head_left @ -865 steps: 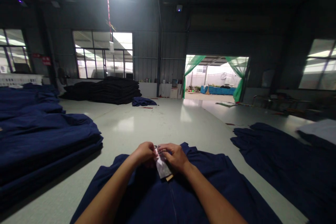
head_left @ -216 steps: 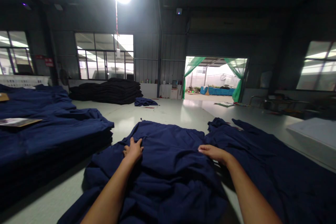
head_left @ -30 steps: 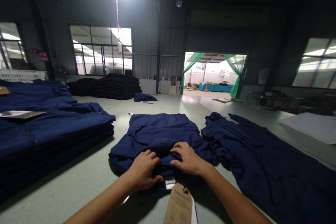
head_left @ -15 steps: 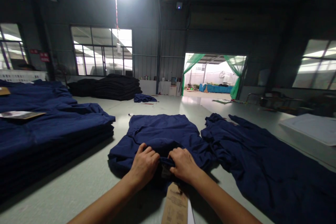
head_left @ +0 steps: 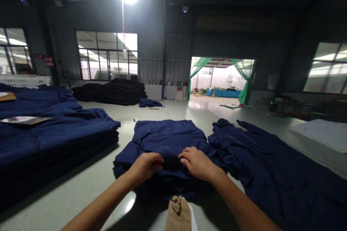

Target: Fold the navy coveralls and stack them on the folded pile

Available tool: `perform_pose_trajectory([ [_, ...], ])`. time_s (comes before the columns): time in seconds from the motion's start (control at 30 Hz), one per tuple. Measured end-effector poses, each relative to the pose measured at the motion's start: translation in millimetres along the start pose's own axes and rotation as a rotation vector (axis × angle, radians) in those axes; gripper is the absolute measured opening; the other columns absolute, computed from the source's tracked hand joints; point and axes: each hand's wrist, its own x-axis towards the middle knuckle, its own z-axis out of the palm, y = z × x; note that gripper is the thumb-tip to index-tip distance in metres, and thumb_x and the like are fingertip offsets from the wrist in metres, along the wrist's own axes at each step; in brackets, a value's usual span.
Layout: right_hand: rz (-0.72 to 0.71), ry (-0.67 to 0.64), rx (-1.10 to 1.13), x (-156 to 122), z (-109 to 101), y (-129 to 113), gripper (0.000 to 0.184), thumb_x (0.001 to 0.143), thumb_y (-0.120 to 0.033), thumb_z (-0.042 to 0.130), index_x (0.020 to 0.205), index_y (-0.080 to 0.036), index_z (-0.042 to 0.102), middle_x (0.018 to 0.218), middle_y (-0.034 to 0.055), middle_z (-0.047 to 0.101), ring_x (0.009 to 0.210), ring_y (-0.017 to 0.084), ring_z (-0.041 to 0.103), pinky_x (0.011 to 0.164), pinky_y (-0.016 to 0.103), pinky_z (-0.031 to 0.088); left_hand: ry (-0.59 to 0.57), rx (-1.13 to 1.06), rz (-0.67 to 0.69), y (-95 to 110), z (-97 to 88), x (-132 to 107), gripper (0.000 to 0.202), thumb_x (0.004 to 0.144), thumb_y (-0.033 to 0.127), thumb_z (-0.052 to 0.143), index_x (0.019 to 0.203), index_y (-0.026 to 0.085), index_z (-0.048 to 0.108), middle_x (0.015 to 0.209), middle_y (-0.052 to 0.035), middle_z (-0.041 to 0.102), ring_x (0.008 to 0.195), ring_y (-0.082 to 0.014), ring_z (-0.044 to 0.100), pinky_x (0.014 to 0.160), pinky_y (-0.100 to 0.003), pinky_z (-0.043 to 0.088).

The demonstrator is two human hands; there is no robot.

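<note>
A folded navy garment lies on the table in front of me, its near edge bunched and in dark shadow. My left hand is at the left of that edge, thumb and fingers bent around the cloth. On the right, my right hand has its fingertips curled on the same edge, palm down. Between the hands the fabric dips into a dark fold. A brown cardboard hang tag with a dark string hangs at the garment's near side, a white tag partly behind it.
A tall stack of folded navy garments with tags stands at left. Another navy garment lies loosely spread at right, touching the middle one. Farther back are a dark cloth pile, a small navy piece and white sheets.
Both hands have shifted slightly apart along the garment's near edge. The raised fold between them has gone down, and the hang tag has slid a little lower.
</note>
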Motion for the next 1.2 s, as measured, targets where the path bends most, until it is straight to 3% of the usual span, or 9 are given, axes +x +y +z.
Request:
perform_pose_trajectory([
  [0.13, 0.175, -0.136, 0.013, 7.2, 29.5, 29.2, 0.062, 0.081, -0.061, 0.032, 0.138, -0.041, 0.016, 0.149, -0.0065, 0.008, 0.133, 0.036, -0.001, 0.101, 0.063, 0.005, -0.334, 0.162, -0.097, -7.1, 9.5, -0.5, 0.102, 0.056, 0.054, 0.068, 0.140, 0.031, 0.016, 0.149, -0.0089, 0.011, 0.133, -0.0366, 0.008, 0.099, -0.065, 0.011],
  [0.3, 0.199, -0.253, 0.097, 12.9, 49.4, 48.7, 0.068, 0.078, -0.070, 0.023, 0.138, -0.043, 0.005, 0.148, -0.0106, -0.003, 0.132, 0.036, -0.010, 0.100, 0.064, -0.004, -0.565, 0.131, -0.160, -9.5, 10.3, -1.6, 0.102, 0.061, 0.068, 0.056, 0.140, 0.035, 0.002, 0.148, -0.0058, -0.010, 0.132, -0.0350, -0.012, 0.093, -0.069, -0.006],
  [0.4, 0.168, -0.319, 0.127, 11.0, 25.9, 49.4, 0.069, 0.079, -0.065, 0.030, 0.139, -0.039, 0.006, 0.149, -0.0067, -0.004, 0.132, 0.035, -0.009, 0.099, 0.065, 0.000, -0.545, -0.006, -0.079, -15.2, -6.9, -2.9, 0.074, 0.074, 0.063, 0.045, 0.138, 0.036, 0.019, 0.149, -0.0024, -0.003, 0.134, -0.0321, -0.005, 0.100, -0.063, 0.002],
  [0.47, 0.118, -0.383, 0.134, 5.6, 3.5, 46.7, 0.069, 0.079, -0.057, 0.039, 0.139, -0.035, 0.013, 0.149, -0.0023, 0.002, 0.133, 0.034, -0.006, 0.100, 0.064, 0.003, -0.434, -0.121, 0.007, -21.6, -21.0, -7.0, 0.050, 0.083, 0.047, 0.040, 0.131, 0.033, 0.039, 0.147, -0.0018, 0.022, 0.134, -0.0257, 0.016, 0.106, -0.050, 0.015],
  [0.6, 0.072, -0.484, 0.067, -11.5, -21.3, 38.7, 0.089, 0.060, -0.029, 0.068, 0.137, -0.033, 0.024, 0.146, 0.0033, 0.021, 0.133, 0.034, 0.006, 0.104, 0.058, 0.007, -0.325, -0.132, 0.006, -33.9, -36.4, -24.8, 0.047, 0.070, 0.012, 0.042, 0.111, 0.028, 0.058, 0.115, -0.0004, 0.061, 0.110, -0.0160, 0.052, 0.099, -0.033, 0.035],
  [0.73, 0.176, -0.472, -0.169, -25.4, -7.4, 41.1, 0.108, 0.042, -0.007, 0.072, 0.133, -0.044, 0.026, 0.147, -0.0007, 0.019, 0.131, 0.042, 0.001, 0.095, 0.070, -0.003, -0.406, 0.120, -0.068, -35.7, -23.5, -41.9, 0.080, 0.055, 0.012, 0.052, 0.131, 0.031, 0.037, 0.135, -0.0043, 0.044, 0.121, -0.0277, 0.040, 0.104, -0.056, 0.016],
  [0.83, 0.109, -0.324, -0.237, -30.3, 6.9, 55.7, 0.100, 0.048, -0.005, 0.064, 0.132, -0.047, 0.027, 0.149, -0.0029, 0.010, 0.131, 0.042, -0.002, 0.094, 0.070, -0.004, -0.256, 0.319, -0.081, -36.7, -5.4, -42.7, 0.084, 0.056, 0.021, 0.058, 0.135, 0.032, 0.030, 0.142, -0.0089, 0.031, 0.129, -0.0370, 0.023, 0.096, -0.069, 0.005],
  [0.93, 0.076, -0.168, -0.248, -31.3, 15.7, 75.8, 0.087, 0.056, -0.004, 0.051, 0.130, -0.044, 0.033, 0.147, -0.0028, 0.018, 0.132, 0.037, 0.010, 0.097, 0.067, 0.004, -0.096, 0.477, -0.101, -46.2, 7.7, -34.2, 0.076, 0.060, 0.016, 0.054, 0.132, 0.032, 0.035, 0.134, -0.0128, 0.041, 0.125, -0.0366, 0.031, 0.094, -0.070, 0.011],
  [1.2, 0.132, 0.034, -0.232, -21.5, 31.5, 91.9, 0.056, 0.075, -0.007, 0.038, 0.122, -0.037, 0.049, 0.118, 0.0026, 0.057, 0.109, 0.018, 0.051, 0.101, 0.046, 0.021, -0.089, 0.472, -0.183, -59.2, 0.2, -15.5, 0.058, 0.068, 0.002, 0.034, 0.119, 0.026, 0.049, 0.099, -0.0082, 0.066, 0.098, -0.0259, 0.059, 0.094, -0.058, 0.027],
])
